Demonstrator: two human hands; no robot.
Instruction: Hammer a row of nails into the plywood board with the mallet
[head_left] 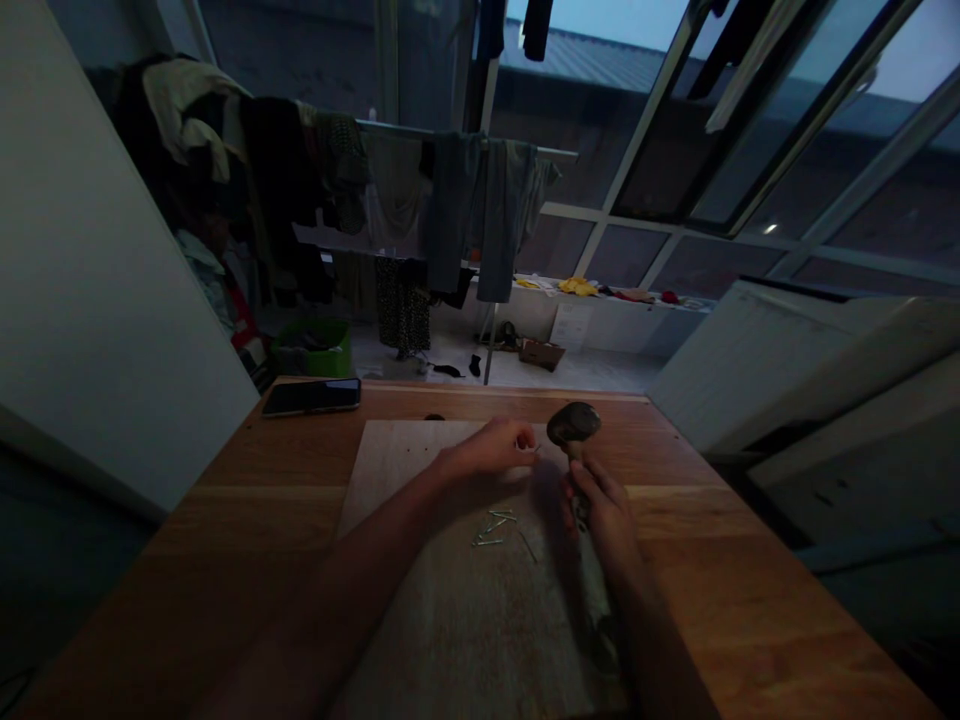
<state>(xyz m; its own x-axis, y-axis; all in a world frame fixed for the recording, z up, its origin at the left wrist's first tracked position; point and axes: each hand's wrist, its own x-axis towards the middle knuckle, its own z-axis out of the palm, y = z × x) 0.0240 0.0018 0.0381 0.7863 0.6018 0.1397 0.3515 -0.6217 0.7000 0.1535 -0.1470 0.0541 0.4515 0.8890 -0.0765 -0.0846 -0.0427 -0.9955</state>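
My right hand point(604, 505) is wrapped round the handle of a hammer point(574, 424), close below its dark head. The head is raised over the far right part of a pale wooden board point(442, 610), and the handle slants back toward me. Near the board's far edge, my left hand point(504, 446) is closed in a pinch on a thin nail point(537, 449), mostly hidden by the fingertips. Several loose nails point(493, 527) lie on the board between my forearms. Small dark dots point(417, 450) mark the board's far left part.
The board rests on a brown wooden table point(697, 560). A phone point(312, 397) lies at the table's far left corner. A small dark round object point(434, 417) sits behind the board. Beyond the table, clothes point(457, 215) hang on a rack and a green basket point(313, 348) stands on the floor.
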